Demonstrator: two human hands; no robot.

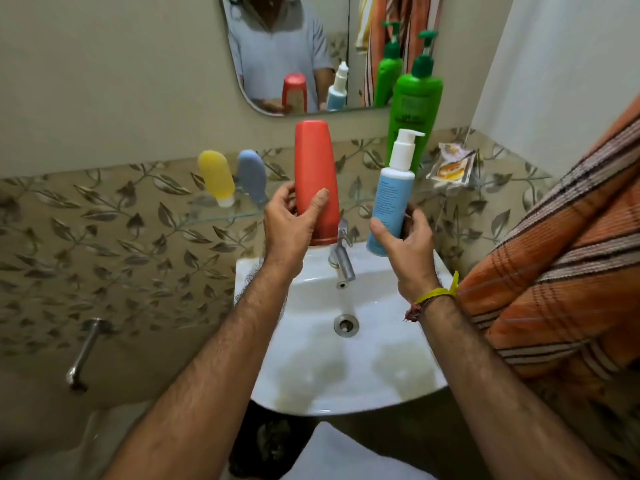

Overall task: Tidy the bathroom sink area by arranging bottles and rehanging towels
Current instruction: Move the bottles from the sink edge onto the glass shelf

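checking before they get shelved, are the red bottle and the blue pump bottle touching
Apart. The head view shows tiled wall and the tap between the red bottle and the blue pump bottle, each held in a separate hand.

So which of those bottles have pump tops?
Two: the tall green bottle on the glass shelf, and the blue-and-white bottle in the right hand. The others lack pumps.

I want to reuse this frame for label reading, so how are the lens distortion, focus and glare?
Head view: wide-angle bending curves the glass shelf and wall edges; light is soft and even, with mild sheen on the sink rim; print on the blue pump bottle and green pump bottle is too soft to read; the mirror reflection is hazy.
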